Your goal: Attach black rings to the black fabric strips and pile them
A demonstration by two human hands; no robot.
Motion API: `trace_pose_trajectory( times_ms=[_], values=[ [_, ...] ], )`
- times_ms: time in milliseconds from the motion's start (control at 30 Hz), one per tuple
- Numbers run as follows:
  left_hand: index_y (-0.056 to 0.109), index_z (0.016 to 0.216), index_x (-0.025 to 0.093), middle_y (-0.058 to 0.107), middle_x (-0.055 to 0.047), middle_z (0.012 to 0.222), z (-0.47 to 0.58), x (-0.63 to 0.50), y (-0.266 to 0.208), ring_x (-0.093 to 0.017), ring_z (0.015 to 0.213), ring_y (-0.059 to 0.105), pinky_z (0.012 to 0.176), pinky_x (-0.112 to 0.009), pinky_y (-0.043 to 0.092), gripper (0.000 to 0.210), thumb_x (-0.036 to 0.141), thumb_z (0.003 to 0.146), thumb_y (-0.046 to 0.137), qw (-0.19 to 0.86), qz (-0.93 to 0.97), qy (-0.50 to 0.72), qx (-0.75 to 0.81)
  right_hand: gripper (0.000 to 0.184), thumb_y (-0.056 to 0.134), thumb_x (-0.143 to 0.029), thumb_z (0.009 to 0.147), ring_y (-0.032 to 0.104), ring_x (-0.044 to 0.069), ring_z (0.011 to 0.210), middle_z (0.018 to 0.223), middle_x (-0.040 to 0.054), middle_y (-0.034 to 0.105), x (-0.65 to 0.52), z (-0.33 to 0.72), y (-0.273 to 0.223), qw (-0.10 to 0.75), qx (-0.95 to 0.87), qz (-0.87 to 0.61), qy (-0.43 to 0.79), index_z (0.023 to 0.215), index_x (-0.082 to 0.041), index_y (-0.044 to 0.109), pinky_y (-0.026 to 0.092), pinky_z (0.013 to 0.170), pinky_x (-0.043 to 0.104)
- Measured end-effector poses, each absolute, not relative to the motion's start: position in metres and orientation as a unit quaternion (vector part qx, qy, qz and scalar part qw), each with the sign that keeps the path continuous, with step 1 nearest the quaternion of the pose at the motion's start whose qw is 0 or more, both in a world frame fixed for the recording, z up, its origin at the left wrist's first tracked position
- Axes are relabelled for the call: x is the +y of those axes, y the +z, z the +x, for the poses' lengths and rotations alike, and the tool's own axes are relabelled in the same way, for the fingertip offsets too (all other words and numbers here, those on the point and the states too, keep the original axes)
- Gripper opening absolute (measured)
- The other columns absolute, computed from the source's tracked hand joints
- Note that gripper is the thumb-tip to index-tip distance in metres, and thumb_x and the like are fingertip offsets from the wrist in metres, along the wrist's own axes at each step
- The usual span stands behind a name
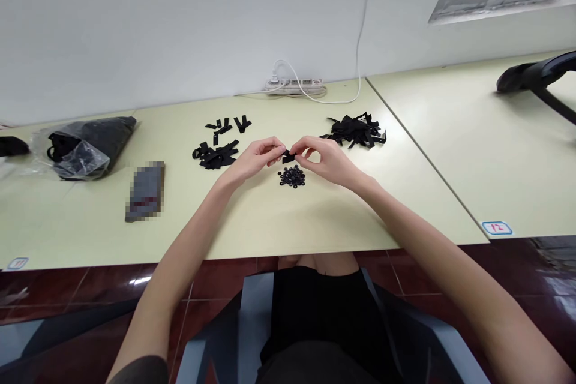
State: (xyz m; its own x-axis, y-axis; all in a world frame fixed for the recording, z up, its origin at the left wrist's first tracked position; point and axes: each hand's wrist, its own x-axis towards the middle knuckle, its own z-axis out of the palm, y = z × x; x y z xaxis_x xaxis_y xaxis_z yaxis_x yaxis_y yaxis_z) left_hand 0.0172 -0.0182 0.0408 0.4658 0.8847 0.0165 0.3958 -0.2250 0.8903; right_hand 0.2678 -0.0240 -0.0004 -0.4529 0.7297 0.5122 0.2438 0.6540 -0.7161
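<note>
Between my two hands is a short black fabric strip (288, 157), pinched at its ends. My left hand (261, 156) grips its left side with thumb and fingertips, and my right hand (321, 159) pinches the right side. Just below the strip lies a small heap of round black ring-like pieces (293, 176) on the table. To the left of my left hand is a pile of black strips (216, 156), with several looser strips (221, 129) behind it. A larger tangle of black strips (356, 130) sits beyond my right hand.
A white power strip (294, 86) with a cable lies against the wall. On the left are a black item in a clear plastic bag (85, 147) and a blurred-out grey object (146, 192). A black curved object (540, 75) stands at far right. The table's front edge is near me.
</note>
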Motion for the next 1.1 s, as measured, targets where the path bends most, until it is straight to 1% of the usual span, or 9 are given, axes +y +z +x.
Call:
trace_pose_trajectory(
  times_ms=[267, 433, 567, 667, 767, 833, 933, 1000, 1100],
  values=[
    [0.075, 0.102, 0.023, 0.057, -0.001, 0.084, 0.016, -0.018, 0.038, -0.017, 0.077, 0.051, 0.073, -0.031, 0.041, 0.032, 0.054, 0.108, 0.069, 0.438, 0.739, 0.276, 0.432, 0.019, 0.072, -0.045, 0.104, 0.078, 0.023, 0.092, 0.101, 0.0046, 0.085, -0.027, 0.266, 0.004, 0.452, -0.753, -0.347, 0.328, 0.105, -0.026, 0.075, 0.066, 0.091, 0.043],
    [0.072, 0.103, 0.022, 0.069, -0.005, 0.090, 0.019, -0.018, 0.038, -0.017, 0.080, 0.057, 0.079, -0.032, 0.049, 0.041, 0.061, 0.111, 0.062, 0.448, 0.732, 0.278, 0.432, 0.023, 0.072, -0.049, 0.103, 0.079, 0.024, 0.095, 0.100, 0.0046, 0.084, -0.026, 0.267, 0.004, 0.468, -0.737, -0.374, 0.312, 0.106, -0.027, 0.074, 0.065, 0.091, 0.043],
    [0.072, 0.105, 0.021, 0.069, -0.003, 0.087, 0.020, -0.017, 0.036, -0.016, 0.077, 0.058, 0.074, -0.030, 0.048, 0.038, 0.059, 0.103, 0.073, 0.427, 0.742, 0.293, 0.426, 0.031, 0.074, -0.057, 0.103, 0.079, 0.024, 0.095, 0.096, 0.0044, 0.083, -0.025, 0.265, 0.003, 0.486, -0.718, -0.386, 0.315, 0.105, -0.027, 0.073, 0.064, 0.091, 0.042],
    [0.073, 0.105, 0.022, 0.063, 0.001, 0.077, 0.019, -0.017, 0.034, -0.015, 0.070, 0.057, 0.070, -0.030, 0.046, 0.031, 0.052, 0.102, 0.076, 0.404, 0.741, 0.322, 0.429, 0.043, 0.070, -0.069, 0.106, 0.079, 0.022, 0.085, 0.090, 0.0043, 0.081, -0.024, 0.266, 0.003, 0.496, -0.654, -0.388, 0.419, 0.108, -0.026, 0.071, 0.064, 0.087, 0.041],
    [0.074, 0.107, 0.023, 0.065, 0.002, 0.072, 0.020, -0.018, 0.031, -0.014, 0.063, 0.056, 0.068, -0.030, 0.047, 0.027, 0.050, 0.105, 0.074, 0.345, 0.751, 0.355, 0.438, 0.051, 0.066, -0.075, 0.107, 0.078, 0.021, 0.076, 0.086, 0.0056, 0.082, -0.022, 0.269, 0.003, 0.460, -0.576, -0.385, 0.556, 0.114, -0.025, 0.072, 0.064, 0.081, 0.039],
    [0.076, 0.108, 0.023, 0.073, 0.000, 0.078, 0.020, -0.019, 0.030, -0.015, 0.065, 0.062, 0.070, -0.031, 0.049, 0.025, 0.048, 0.107, 0.072, 0.275, 0.772, 0.363, 0.444, 0.051, 0.072, -0.074, 0.104, 0.080, 0.022, 0.082, 0.092, 0.0079, 0.084, -0.021, 0.270, 0.003, 0.441, -0.548, -0.380, 0.601, 0.115, -0.025, 0.074, 0.066, 0.085, 0.039],
    [0.079, 0.111, 0.024, 0.084, -0.005, 0.097, 0.021, -0.020, 0.028, -0.019, 0.082, 0.075, 0.077, -0.032, 0.054, 0.023, 0.044, 0.109, 0.069, 0.197, 0.801, 0.353, 0.442, 0.047, 0.082, -0.068, 0.097, 0.082, 0.023, 0.099, 0.108, 0.0099, 0.086, -0.022, 0.269, 0.002, 0.449, -0.545, -0.368, 0.605, 0.112, -0.025, 0.074, 0.066, 0.097, 0.040],
    [0.080, 0.115, 0.024, 0.086, -0.007, 0.111, 0.022, -0.020, 0.027, -0.021, 0.095, 0.079, 0.080, -0.032, 0.057, 0.022, 0.041, 0.110, 0.066, 0.176, 0.811, 0.348, 0.436, 0.043, 0.086, -0.062, 0.093, 0.081, 0.023, 0.105, 0.112, 0.0089, 0.084, -0.023, 0.267, 0.002, 0.462, -0.568, -0.368, 0.574, 0.110, -0.025, 0.073, 0.066, 0.100, 0.042],
    [0.078, 0.128, 0.025, 0.084, -0.008, 0.129, 0.021, -0.019, 0.026, -0.021, 0.103, 0.079, 0.082, -0.031, 0.059, 0.024, 0.036, 0.111, 0.064, 0.161, 0.817, 0.350, 0.430, 0.039, 0.086, -0.056, 0.093, 0.080, 0.023, 0.100, 0.106, 0.0058, 0.082, -0.023, 0.264, 0.001, 0.497, -0.609, -0.374, 0.492, 0.114, -0.026, 0.071, 0.066, 0.095, 0.043]
  ],
)
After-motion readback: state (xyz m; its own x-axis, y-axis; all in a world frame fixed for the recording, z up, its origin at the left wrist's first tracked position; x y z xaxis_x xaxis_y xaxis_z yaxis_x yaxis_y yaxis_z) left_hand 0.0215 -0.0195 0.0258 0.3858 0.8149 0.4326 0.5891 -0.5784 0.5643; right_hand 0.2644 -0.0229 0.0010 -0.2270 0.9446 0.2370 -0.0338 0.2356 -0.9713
